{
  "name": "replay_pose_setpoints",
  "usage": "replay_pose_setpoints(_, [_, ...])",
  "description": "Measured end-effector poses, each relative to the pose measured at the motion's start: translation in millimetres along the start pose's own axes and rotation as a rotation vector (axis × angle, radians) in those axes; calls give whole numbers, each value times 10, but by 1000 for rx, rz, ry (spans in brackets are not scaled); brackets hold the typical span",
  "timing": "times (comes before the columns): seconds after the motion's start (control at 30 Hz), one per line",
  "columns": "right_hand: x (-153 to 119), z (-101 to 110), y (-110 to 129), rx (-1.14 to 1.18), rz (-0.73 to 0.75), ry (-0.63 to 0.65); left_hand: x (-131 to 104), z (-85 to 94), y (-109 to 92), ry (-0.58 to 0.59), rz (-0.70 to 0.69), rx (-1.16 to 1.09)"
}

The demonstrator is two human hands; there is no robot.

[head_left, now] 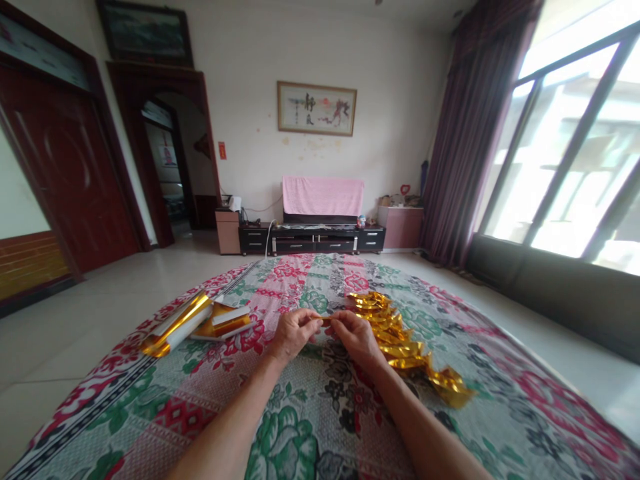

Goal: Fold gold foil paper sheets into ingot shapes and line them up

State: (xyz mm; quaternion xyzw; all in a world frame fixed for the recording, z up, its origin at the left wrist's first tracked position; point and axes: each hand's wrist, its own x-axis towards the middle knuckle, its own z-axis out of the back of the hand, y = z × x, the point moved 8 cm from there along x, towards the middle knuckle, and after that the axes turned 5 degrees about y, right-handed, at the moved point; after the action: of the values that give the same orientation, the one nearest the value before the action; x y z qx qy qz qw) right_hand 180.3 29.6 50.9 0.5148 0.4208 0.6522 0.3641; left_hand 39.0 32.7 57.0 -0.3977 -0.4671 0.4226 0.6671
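Between my two hands, over the middle of the flowered cloth, is a narrow strip of folded gold foil paper (326, 318). My left hand (297, 331) pinches one end of it, and my right hand (354, 333) pinches the other. Most of the strip is hidden by my fingers. Just right of my right hand lies a row of several folded gold foil pieces (400, 343), shiny and crumpled. Off to the left rest a roll of gold foil paper with a white back (177, 323) and a small stack of gold and white sheets (227, 323).
A patterned cloth in red, green and grey (285, 443) covers the round surface before me. Beyond it a black low cabinet (313, 243) stands at the wall, with a pink cloth (323, 195) draped over something on top. A window (565, 147) is at the right.
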Motion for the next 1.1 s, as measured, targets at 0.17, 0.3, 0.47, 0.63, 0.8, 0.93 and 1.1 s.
replay_pose_setpoints(0.17, [13,-6,-32,37,16,13,6,-4,59,6,79,-91])
replay_pose_setpoints(0.3, [26,22,-46,30,32,-26,18,-17,61,19,29,-127])
replay_pose_setpoints(0.47, [34,23,-19,-24,63,-31,37,-38,64,31,-35,-134])
replay_pose_setpoints(0.63, [33,37,-61,-91,26,-41,46,-59,37,57,-80,-92])
replay_pose_setpoints(0.8, [26,49,-63,-107,12,-46,43,-41,61,35,-56,-126])
replay_pose_setpoints(0.93, [13,19,-32,-109,-7,-10,33,-6,160,5,40,-181])
replay_pose_setpoints(1.1, [6,14,-65,-82,-23,-8,28,43,216,-32,100,-215])
